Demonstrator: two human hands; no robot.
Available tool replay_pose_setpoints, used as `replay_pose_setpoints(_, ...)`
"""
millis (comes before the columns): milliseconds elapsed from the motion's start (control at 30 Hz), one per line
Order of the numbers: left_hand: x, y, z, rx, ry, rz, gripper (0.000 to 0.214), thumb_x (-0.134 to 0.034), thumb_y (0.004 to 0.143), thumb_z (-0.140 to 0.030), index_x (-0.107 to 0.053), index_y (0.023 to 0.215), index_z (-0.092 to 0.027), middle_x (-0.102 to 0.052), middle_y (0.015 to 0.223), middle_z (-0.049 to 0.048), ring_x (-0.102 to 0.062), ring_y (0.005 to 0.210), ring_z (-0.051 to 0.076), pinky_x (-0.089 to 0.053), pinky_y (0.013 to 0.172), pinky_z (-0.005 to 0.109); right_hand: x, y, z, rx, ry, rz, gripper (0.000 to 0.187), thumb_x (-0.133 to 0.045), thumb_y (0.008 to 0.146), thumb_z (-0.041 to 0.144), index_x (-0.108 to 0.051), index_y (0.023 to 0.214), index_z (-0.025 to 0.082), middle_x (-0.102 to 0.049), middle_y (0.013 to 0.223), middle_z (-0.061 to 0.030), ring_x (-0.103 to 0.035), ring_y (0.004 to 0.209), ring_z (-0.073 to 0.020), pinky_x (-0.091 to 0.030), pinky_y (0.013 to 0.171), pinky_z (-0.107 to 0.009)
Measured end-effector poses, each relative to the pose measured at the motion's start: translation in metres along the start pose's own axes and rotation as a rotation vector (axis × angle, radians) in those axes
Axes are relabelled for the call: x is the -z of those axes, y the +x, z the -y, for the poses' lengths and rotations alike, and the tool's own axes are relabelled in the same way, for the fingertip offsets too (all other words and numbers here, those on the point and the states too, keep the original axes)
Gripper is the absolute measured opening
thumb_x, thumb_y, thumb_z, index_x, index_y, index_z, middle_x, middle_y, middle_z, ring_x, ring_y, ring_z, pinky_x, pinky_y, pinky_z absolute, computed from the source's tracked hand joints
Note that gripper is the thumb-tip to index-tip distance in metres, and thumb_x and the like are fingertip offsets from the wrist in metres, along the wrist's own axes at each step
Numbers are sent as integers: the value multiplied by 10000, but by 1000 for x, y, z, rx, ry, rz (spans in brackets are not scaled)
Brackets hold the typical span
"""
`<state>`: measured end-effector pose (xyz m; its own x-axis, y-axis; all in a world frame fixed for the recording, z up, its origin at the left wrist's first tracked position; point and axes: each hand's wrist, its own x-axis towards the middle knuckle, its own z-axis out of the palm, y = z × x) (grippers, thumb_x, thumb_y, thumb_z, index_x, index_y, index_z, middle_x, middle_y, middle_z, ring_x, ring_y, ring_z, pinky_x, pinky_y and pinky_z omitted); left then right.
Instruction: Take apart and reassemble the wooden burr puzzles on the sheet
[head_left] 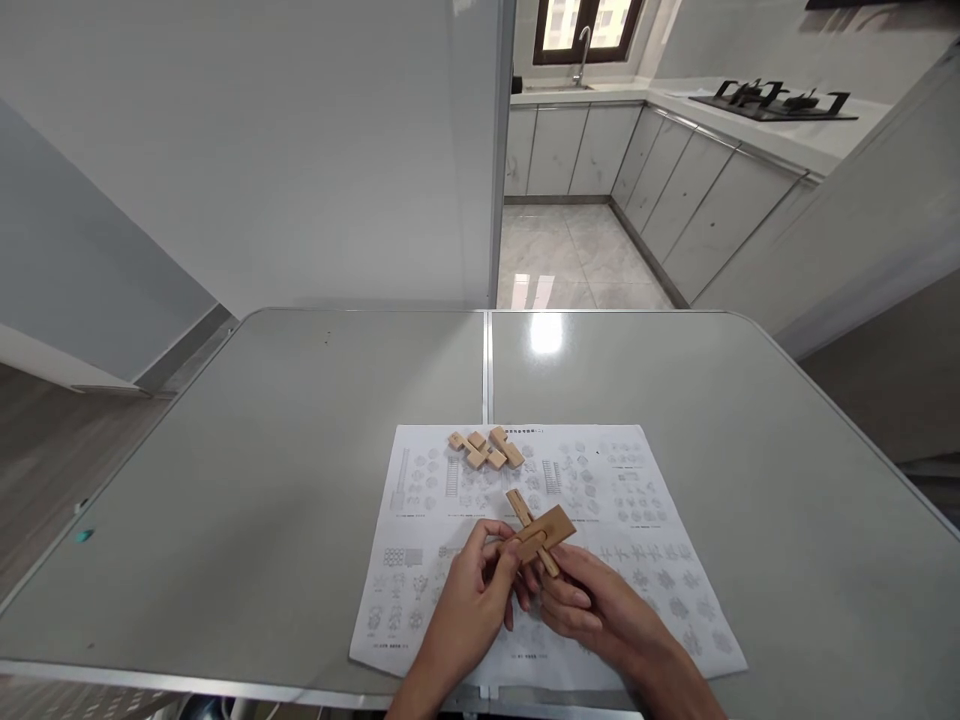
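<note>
Between my hands, above a printed sheet (660,590), is a small assembly of wooden puzzle pieces (553,528). It has a broad flat piece with a narrow notched stick crossing it at an angle. My left hand (480,590) pinches the flat piece at its left end, thumb on top. My right hand (592,600) is closed around the lower end of the narrow stick; some of its fingertips are hidden behind the wood. Farther up the sheet lie several loose notched wooden blocks (478,452), apart from both hands.
The sheet carries rows of small line diagrams and lies across the seam of a grey folding table (300,480). A small teal bit (84,536) sits near the table's left edge. Beyond are a white wall panel (337,150) and a kitchen counter with a gas stove (772,105).
</note>
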<state>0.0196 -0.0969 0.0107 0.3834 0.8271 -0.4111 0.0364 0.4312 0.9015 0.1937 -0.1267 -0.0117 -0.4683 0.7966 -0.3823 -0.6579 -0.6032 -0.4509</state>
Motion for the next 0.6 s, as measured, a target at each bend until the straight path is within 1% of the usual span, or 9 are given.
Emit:
replay_pose_setpoints(167, 5, 4, 2, 29, -18, 8, 527, -641, 916, -712, -536, 1003, -202, -637, 747, -17, -627, 552, 136, -434, 412, 197, 3, -3, -2, -26, -6, 41, 395, -817, 917, 496, -637, 823, 157, -347, 535, 120, -210, 398, -29, -199, 455, -223)
replay_pose_setpoints(267, 7, 4, -1, 47, -25, 42, 515, -647, 921, -700, -519, 975, -204, -649, 744, -14, -639, 566, 141, -446, 433, 203, 3, -6, -5, -15, -35, 55, 398, -814, 923, 496, -622, 820, 162, -342, 550, 119, -213, 407, -29, -189, 452, -221)
replay_pose_setpoints(400, 8, 0, -7, 37, -70, 71, 487, -671, 928, -669, -532, 973, -204, -649, 739, -13, -622, 575, 136, -454, 482, 215, -1, -9, -4, 2, -111, 65, 440, -790, 935, 551, -628, 832, 155, -327, 564, 116, -187, 421, -24, -161, 444, -220)
replay_pose_setpoints(500, 8, -4, -8, 8, -113, 37, 464, -687, 932, -645, -559, 972, -200, -639, 710, -17, -585, 557, 121, -428, 508, 217, -4, -10, -3, -15, -163, 97, 473, -789, 918, 599, -640, 882, 151, -305, 555, 127, -154, 420, -23, -136, 421, -216)
replay_pose_setpoints(600, 9, -7, -6, -30, -137, -3, 486, -697, 920, -662, -582, 984, -194, -626, 682, -24, -548, 538, 110, -420, 529, 224, -7, -9, -5, -20, -192, 113, 482, -779, 919, 615, -635, 910, 155, -301, 545, 133, -146, 419, -27, -124, 407, -211)
